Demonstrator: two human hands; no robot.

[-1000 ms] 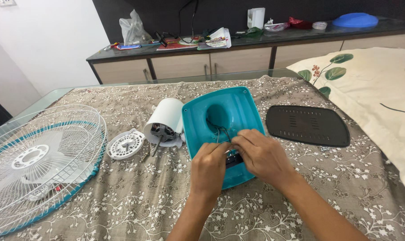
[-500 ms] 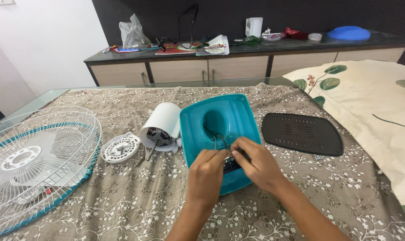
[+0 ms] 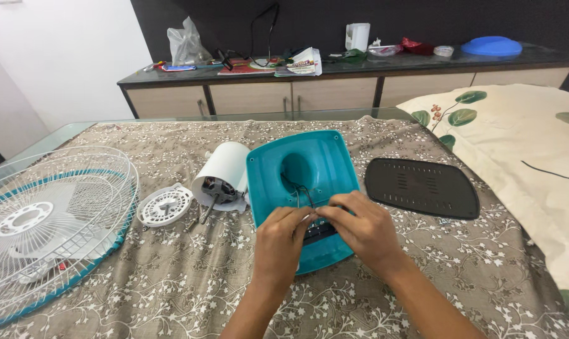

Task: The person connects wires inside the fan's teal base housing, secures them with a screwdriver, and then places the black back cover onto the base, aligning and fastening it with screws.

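Both of our hands meet over the near end of the teal fan base (image 3: 309,169), which lies upside down on the bench (image 3: 171,295) with its hollow underside facing up; our left hand (image 3: 283,237) has its fingers drawn together, pinching at something small beside the dark switch block (image 3: 319,231) set in the base, and our right hand (image 3: 361,227) curls in from the other side, its fingertips pressed close to the left's; we cannot tell exactly what each pinches, since the fingers hide it, though thin wires (image 3: 300,191) run from the round opening of the base down to where the fingertips meet; the two hands touch or nearly touch each other above the switch block.

Just left of the base lies the white motor housing (image 3: 225,169) on its side, shaft end toward us, touching or almost touching the teal edge; further left sits a white round slotted cover (image 3: 164,204); at the far left edge of the bench rests the white wire fan guard (image 3: 52,220) with its teal rim, blades visible inside it; to the right of the base, apart from it, lies a flat black bottom plate (image 3: 422,187); a brown floral cloth (image 3: 485,276) covers the bench; a cream leaf-printed pillow (image 3: 535,157) lies at the right; a long sideboard (image 3: 335,88) stands behind, cluttered with small items.
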